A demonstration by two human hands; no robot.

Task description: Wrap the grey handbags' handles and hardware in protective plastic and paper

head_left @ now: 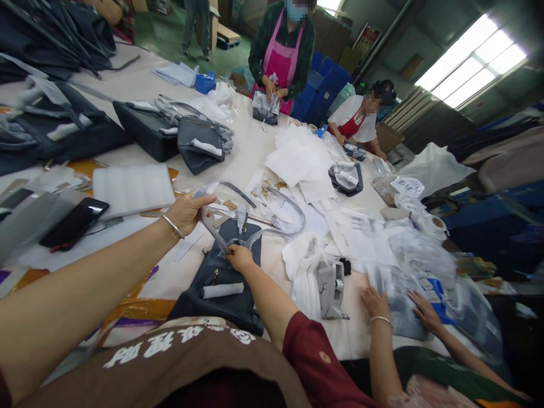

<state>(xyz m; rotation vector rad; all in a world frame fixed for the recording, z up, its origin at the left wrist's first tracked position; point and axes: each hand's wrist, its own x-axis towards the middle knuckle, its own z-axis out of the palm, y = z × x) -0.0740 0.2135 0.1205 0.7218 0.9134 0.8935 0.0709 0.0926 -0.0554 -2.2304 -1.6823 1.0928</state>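
Note:
A dark grey handbag (221,283) lies on the white table (250,153) right in front of me. Its long strap (255,207), wrapped in clear plastic, loops away to the right. My left hand (187,212) is closed on the strap's near end, above the bag. My right hand (239,258) pinches the same strap lower down, at the bag's top edge. A white roll of paper (222,290) rests on the bag's front.
A black phone (74,224) and a white foam sheet (134,190) lie at my left. Piles of white wrapping paper (306,164) and plastic bags cover the right. A neighbour's hands (402,309) press a packed bag. Two aproned people work at the far edge.

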